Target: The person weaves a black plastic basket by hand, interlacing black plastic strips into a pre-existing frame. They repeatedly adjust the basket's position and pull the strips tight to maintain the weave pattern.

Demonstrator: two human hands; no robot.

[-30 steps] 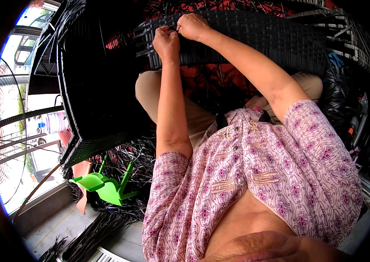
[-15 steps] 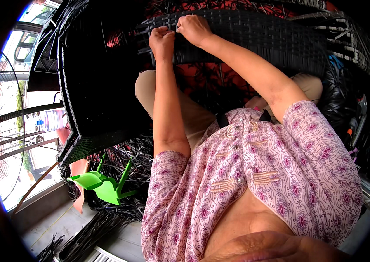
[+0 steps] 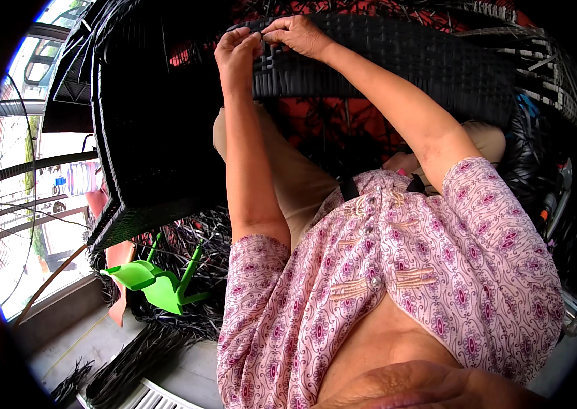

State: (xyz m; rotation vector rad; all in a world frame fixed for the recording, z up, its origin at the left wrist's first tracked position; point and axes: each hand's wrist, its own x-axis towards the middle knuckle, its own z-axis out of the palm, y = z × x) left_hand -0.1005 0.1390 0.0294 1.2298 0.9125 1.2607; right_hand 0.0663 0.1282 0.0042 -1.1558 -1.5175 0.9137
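A long woven panel [image 3: 397, 65] of flat black plastic strips lies across my lap, curving along its far edge. At its left end, my left hand [image 3: 237, 58] is closed in a pinch, fingers pointing away from me. Just to the right, my right hand [image 3: 302, 37] bends in from the side, its thumb and fingertips pinched close to those of the left. Between the two sets of fingertips is a thin dark strip, mostly covered by the fingers. The panel's left end lies partly behind my left hand.
A large black woven piece of furniture [image 3: 159, 136] stands at my left. Below it, a bright green plastic stool-like object [image 3: 159, 286] sits among heaps of black strips [image 3: 200, 252]. Unfinished weaving with loose ends [image 3: 547, 75] is at the far right. A black bag-like bundle [image 3: 530, 143] lies beside my knee.
Both hands have shifted a little left and slightly farther away, past the panel's left end. The panel has tilted somewhat, and the right fingers have stretched out toward the left hand.
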